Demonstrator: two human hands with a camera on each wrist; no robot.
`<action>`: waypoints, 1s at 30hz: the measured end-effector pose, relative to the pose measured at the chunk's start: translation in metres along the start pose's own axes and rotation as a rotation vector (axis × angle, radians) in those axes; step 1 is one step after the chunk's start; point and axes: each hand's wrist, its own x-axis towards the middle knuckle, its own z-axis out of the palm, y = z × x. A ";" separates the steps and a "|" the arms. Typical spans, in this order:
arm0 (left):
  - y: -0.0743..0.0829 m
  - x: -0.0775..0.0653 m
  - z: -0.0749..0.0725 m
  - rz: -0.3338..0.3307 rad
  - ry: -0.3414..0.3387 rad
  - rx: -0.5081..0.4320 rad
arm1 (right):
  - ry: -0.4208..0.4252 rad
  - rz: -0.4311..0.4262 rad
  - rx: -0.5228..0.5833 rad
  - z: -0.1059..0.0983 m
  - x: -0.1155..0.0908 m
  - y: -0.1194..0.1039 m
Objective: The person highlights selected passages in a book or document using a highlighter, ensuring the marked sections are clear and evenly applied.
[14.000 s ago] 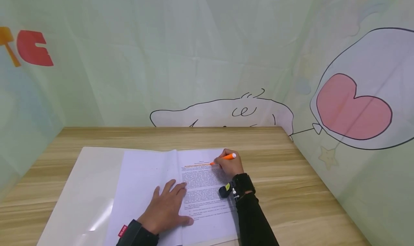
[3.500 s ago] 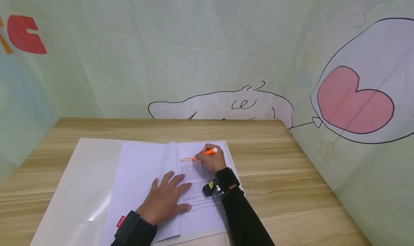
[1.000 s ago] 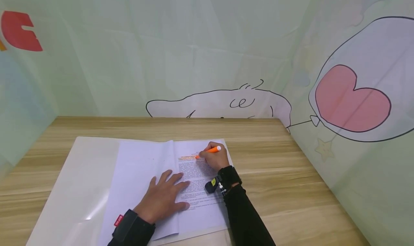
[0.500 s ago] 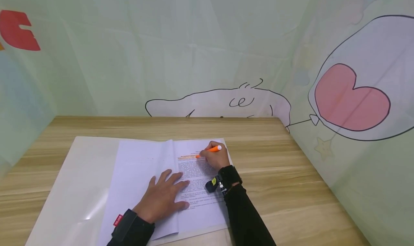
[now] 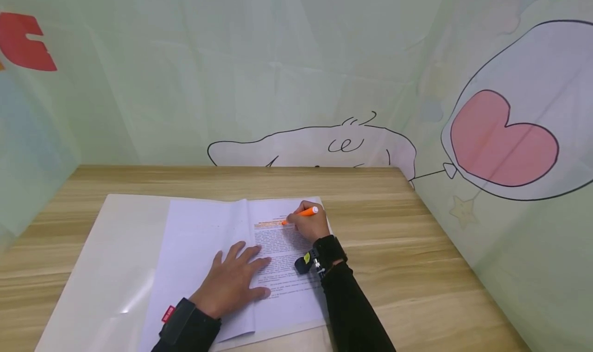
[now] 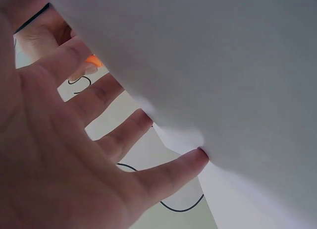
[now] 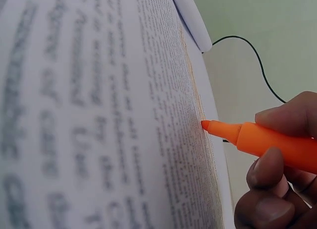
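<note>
An orange highlighter (image 7: 275, 143) is pinched between the thumb and fingers of my right hand (image 5: 309, 222). Its tip meets the upper lines of the printed page (image 5: 287, 259), where orange marks run across the text. In the right wrist view the tip sits at the end of an orange streak. My left hand (image 5: 230, 280) lies spread over the fold between the blank left page (image 5: 199, 239) and the printed one. In the left wrist view its fingertips (image 6: 198, 157) press against the white paper (image 6: 223, 80).
Under the pages lies an open clear-covered folder (image 5: 102, 269) on the wooden table (image 5: 394, 269). A pale green printed curtain (image 5: 153, 84) with a balloon-and-heart picture (image 5: 505, 136) surrounds the back and sides. Both wrists wear black straps; a small camera (image 5: 303, 264) hangs at the right one.
Since 14 s ago, more orange marking appears on the upper lines. Over the last second the highlighter tip creeps slightly right along a line, while the left hand stays in place on the paper.
</note>
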 end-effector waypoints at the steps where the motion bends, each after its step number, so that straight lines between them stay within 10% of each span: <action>1: 0.000 0.000 0.000 0.000 0.001 0.000 | 0.001 0.003 0.004 0.000 0.000 0.000; 30: -0.001 0.000 0.001 0.000 0.006 0.005 | 0.012 0.025 -0.021 -0.003 0.002 0.002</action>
